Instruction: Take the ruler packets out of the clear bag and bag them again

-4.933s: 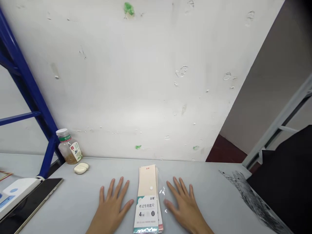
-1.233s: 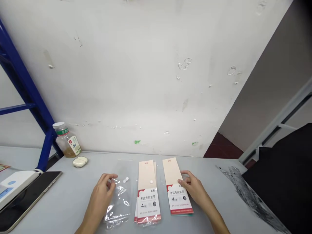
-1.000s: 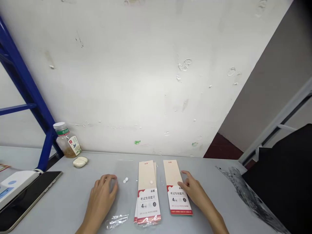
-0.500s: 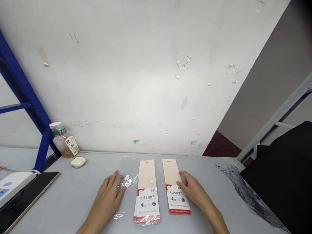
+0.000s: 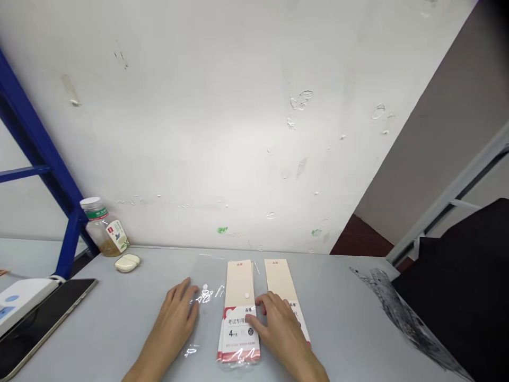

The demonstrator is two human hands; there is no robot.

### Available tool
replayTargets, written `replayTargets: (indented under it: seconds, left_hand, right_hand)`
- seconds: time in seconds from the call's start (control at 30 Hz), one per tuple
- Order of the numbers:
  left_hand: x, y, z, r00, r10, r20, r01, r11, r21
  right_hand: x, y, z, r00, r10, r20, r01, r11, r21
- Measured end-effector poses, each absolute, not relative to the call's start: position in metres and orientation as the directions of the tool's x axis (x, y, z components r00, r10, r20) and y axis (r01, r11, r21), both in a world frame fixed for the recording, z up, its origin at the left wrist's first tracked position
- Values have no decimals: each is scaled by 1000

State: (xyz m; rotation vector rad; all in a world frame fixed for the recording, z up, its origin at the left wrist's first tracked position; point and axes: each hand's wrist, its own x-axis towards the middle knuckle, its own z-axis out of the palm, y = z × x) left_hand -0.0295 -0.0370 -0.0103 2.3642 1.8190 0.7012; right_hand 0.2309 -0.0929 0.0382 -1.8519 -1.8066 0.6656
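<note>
Side by side on the table are two sets of cream, white and red printed cardboard sleeves with Chinese text, which reads as a ruler set. The left sleeve (image 5: 239, 281), with another edge showing beneath it, lies in or under a clear plastic bag (image 5: 210, 273). My left hand (image 5: 172, 321) rests palm down at the bag's left edge, fingers stretched out. Over the right edge of the left sleeve is my right hand (image 5: 280, 329), thumb and fingers apart, fingertips at its printed part. It covers much of the right sleeve's (image 5: 279, 276) lower half.
A lidded clear jar (image 5: 103, 228) and a small cream case (image 5: 127, 263) are at the back left of the grey table (image 5: 342, 318). A phone (image 5: 43, 323) lies beside a white power strip (image 5: 22, 300). Black fabric or bag (image 5: 465, 281) occupies the right, below the wall (image 5: 222, 127).
My right hand has moved left, from the right sleeve's right edge across to the left sleeve. My left hand has barely shifted, and both sleeves lie where they were.
</note>
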Motion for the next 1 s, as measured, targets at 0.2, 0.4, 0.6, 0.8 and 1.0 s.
replayTargets:
  seconds: [0.2, 0.4, 0.6, 0.8, 1.0]
  left_hand:
    - [-15, -43, 7, 352, 868, 351, 833, -461, 305]
    - [2, -55, 24, 613, 768, 185, 671, -630, 392]
    - [1, -53, 20, 530, 814, 238, 660, -572, 487]
    - [4, -52, 30, 443, 882, 164, 464, -382, 799]
    - [11, -55, 44, 431, 902, 27, 180, -115, 977]
  right_hand:
    - [227, -92, 38, 39, 999, -27, 745, -47, -665]
    - [227, -90, 27, 117, 992, -37, 681, -107, -725]
    - [231, -83, 23, 125, 990, -65, 473, -117, -873]
    - [238, -80, 32, -34, 988, -151, 78, -148, -986]
    - [239, -81, 33, -141, 977, -163, 15, -162, -987]
